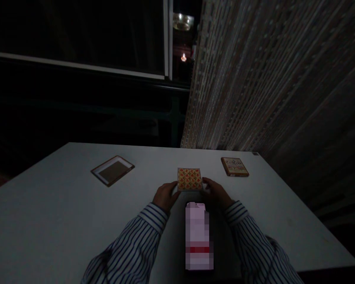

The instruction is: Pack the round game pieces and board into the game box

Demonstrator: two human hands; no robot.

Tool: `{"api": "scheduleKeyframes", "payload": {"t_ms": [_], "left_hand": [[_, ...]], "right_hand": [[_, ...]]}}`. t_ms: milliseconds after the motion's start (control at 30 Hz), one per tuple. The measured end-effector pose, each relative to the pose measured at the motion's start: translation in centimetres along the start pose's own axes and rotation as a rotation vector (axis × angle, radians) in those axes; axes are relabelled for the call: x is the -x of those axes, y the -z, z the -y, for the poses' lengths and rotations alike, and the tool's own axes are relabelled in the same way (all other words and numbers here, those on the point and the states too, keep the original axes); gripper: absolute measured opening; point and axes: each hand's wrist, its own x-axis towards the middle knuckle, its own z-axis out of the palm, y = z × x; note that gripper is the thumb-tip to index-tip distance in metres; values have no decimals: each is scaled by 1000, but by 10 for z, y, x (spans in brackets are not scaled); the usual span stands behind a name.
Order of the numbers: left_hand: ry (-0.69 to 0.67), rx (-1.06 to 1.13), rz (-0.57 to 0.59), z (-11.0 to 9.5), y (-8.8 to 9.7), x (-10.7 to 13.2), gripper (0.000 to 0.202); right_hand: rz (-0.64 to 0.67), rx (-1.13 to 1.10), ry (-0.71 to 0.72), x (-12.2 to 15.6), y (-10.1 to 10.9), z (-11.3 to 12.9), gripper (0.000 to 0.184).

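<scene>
A small clear tray of round yellowish pieces with red markings (189, 179) is between my hands, above or on the white table. My left hand (165, 195) grips its left side, thumb at the near corner and fingers along the edge. At the right edge, my right hand (218, 193) has its fingers bent against the side; shadow hides part of the thumb. Closer to me, between my forearms, lies a lit phone (197, 236) whose screen is blurred out. A flat printed box (235, 167) rests to the right, and a shallow brown-edged box part (113, 170) to the left.
The white table (62, 221) ends at a dark far edge. Behind its right side hangs a string curtain (225, 79). A window frame (167, 39) stands at the back, with small lights beyond it. The room is dim.
</scene>
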Motion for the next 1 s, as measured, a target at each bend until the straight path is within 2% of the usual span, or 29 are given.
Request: {"api": "scheduleKeyframes", "payload": {"t_ms": [200,367,633,1000], "left_hand": [[67,50,-93,-2,12,3,33],[63,89,-112,-11,31,5,26],[61,149,-134,-19,52,16,28],[102,193,-171,-13,66,25,32]], "right_hand": [[-118,-68,-39,0,11,1,45],[-187,-72,-54,-5,24,13,27],[-150,-89,-41,-11,44,34,23],[-145,-103,-23,-14,50,48,23]]}}
